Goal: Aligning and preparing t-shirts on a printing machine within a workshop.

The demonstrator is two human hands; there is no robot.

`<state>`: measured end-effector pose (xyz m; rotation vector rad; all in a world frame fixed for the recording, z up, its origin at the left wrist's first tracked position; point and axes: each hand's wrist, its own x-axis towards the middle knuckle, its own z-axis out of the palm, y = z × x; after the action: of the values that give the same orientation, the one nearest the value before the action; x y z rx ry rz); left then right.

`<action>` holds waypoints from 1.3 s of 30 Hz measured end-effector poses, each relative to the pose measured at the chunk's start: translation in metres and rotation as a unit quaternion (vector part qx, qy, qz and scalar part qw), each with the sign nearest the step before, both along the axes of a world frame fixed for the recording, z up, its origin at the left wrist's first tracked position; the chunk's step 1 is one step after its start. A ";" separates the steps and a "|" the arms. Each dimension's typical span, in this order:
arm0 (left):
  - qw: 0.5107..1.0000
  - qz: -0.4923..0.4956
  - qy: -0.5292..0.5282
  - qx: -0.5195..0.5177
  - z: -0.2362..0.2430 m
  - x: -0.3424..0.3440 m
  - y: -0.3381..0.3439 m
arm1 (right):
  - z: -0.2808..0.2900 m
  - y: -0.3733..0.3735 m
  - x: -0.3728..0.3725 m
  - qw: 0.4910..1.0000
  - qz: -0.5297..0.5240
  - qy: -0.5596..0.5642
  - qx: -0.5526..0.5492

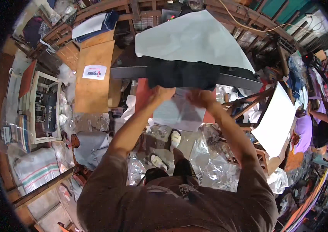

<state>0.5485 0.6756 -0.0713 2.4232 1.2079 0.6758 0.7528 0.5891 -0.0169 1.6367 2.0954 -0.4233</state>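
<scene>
A black cloth hangs over the front edge of a dark worktable. Along its lower edge my left hand is closed, with the cloth at its fingertips. My right hand is at the same hanging edge, further right; motion smears its fingers, so its grip is unclear. Behind the black cloth, a large pale grey sheet spreads over the tabletop. Below my hands, a pale, thin sheet lies against a red surface, partly hidden by my forearms.
A wooden panel stands left of the worktable. Further left is a white-framed machine. A white board leans on a wooden frame at right. Clear plastic litters the floor around my feet. Another person is at the far right.
</scene>
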 end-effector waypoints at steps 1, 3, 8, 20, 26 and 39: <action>0.995 0.005 0.025 0.094 0.007 0.006 -0.020 | 0.032 -0.030 -0.024 0.994 0.020 0.096 -0.048; 0.996 -0.013 0.069 0.063 0.021 -0.009 -0.057 | 0.112 -0.086 -0.059 0.925 0.154 0.327 -0.121; 0.988 -0.056 0.004 0.145 0.050 -0.047 -0.132 | 0.265 -0.069 -0.086 0.848 0.171 0.501 0.022; 0.905 0.120 -0.303 -0.275 0.073 -0.174 -0.243 | 0.261 -0.151 -0.126 0.855 0.004 0.496 0.150; 0.580 -0.006 -0.661 -0.476 0.037 -0.194 -0.199 | 0.178 -0.166 -0.145 0.758 -0.137 0.616 -0.163; 0.912 0.191 -0.276 -0.235 0.108 -0.073 -0.091 | -0.016 0.050 0.037 0.899 -0.298 0.179 0.266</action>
<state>0.4751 0.5849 0.0370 1.4742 1.3967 0.9628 0.7896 0.6388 -0.0333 2.7299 2.0247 -0.3754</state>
